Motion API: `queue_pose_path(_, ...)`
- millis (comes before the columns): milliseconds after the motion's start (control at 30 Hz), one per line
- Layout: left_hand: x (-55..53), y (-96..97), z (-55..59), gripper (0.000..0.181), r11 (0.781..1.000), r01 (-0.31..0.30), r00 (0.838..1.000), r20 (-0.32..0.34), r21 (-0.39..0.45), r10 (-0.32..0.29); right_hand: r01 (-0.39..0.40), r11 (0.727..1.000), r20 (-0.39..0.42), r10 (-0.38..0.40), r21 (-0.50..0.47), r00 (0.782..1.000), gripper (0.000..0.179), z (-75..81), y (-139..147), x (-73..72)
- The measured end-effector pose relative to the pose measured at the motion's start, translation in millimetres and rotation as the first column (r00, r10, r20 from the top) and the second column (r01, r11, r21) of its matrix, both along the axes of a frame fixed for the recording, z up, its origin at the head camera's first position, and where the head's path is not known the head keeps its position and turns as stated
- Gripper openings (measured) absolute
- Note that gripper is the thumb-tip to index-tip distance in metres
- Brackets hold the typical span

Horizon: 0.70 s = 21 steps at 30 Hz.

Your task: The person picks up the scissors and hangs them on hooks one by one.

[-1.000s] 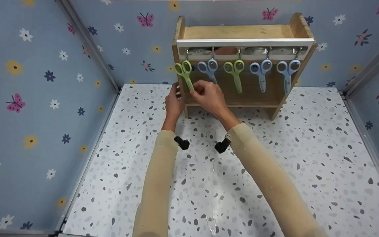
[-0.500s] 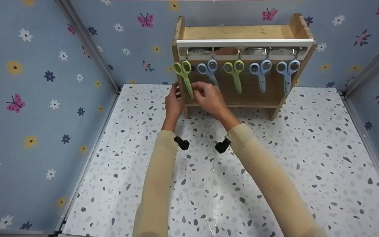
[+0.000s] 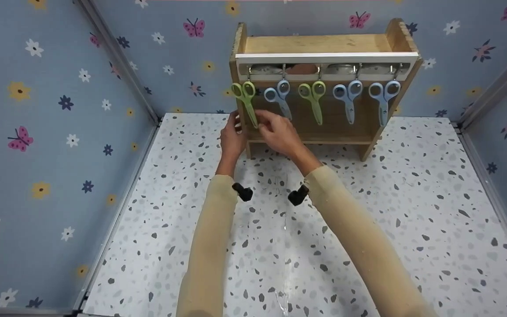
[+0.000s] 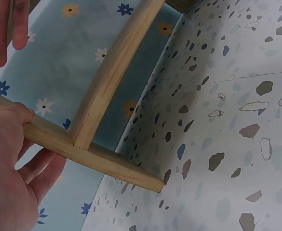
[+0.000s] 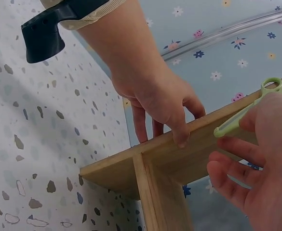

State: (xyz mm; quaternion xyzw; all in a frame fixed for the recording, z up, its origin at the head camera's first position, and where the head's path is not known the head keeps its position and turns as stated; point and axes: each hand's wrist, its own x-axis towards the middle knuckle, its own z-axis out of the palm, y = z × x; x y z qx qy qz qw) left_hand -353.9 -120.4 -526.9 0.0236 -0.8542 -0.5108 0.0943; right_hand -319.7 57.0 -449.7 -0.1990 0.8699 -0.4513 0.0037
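Observation:
At the left end of the rack, green scissors (image 3: 248, 103) hang from a hook, tip down. My right hand (image 3: 277, 131) is beside their lower end, with fingertips right at the tip. In the right wrist view, its thumb overlaps the scissors (image 5: 237, 120) and the fingers are loosely bent below the tip. My left hand (image 3: 232, 137) grips the left side panel of the wooden rack (image 3: 317, 42); in the left wrist view the thumb lies on the panel's edge (image 4: 54, 134) and fingers reach behind it. Blue scissors (image 3: 281, 99) hang tilted just above the right hand.
Farther right on the rack's hooks hang green scissors (image 3: 314, 103) and two blue pairs, blue scissors (image 3: 349, 102) and blue scissors (image 3: 383, 103). The rack stands on a speckled white table (image 3: 306, 251) against a blue flowered back wall (image 3: 170, 53). Similar panels rise at both sides.
My right fingers pinched the green scissors' tip one second ago; now the tip shows in front of them. The neighbouring blue scissors' tip has come into view. My left hand stays in place.

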Motion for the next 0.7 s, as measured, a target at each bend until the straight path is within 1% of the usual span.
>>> queue_pose_path(100, 0.6, 0.1, 0.7, 0.057, 1.000, 0.001, 1.000, -0.001, 0.012, -0.001, 0.008, 1.000, 0.004, -0.008, -0.004, 1.000, 0.048, -0.5, 1.3, 0.6)
queue_pose_path(400, 0.9, -1.1, -3.3, 0.055, 1.000, -0.002, 1.000, -0.018, 0.024, 0.002, 0.029, 1.000, 0.025, -0.029, 0.003, 0.999, 0.054, -2.7, 4.4, 1.1)
queue_pose_path(700, 0.2, 0.4, -2.6, 0.054, 0.999, 0.003, 0.999, -0.051, 0.048, 0.000, 0.046, 0.998, 0.004, -0.046, -0.030, 0.999, 0.052, -3.9, 9.7, 1.3)
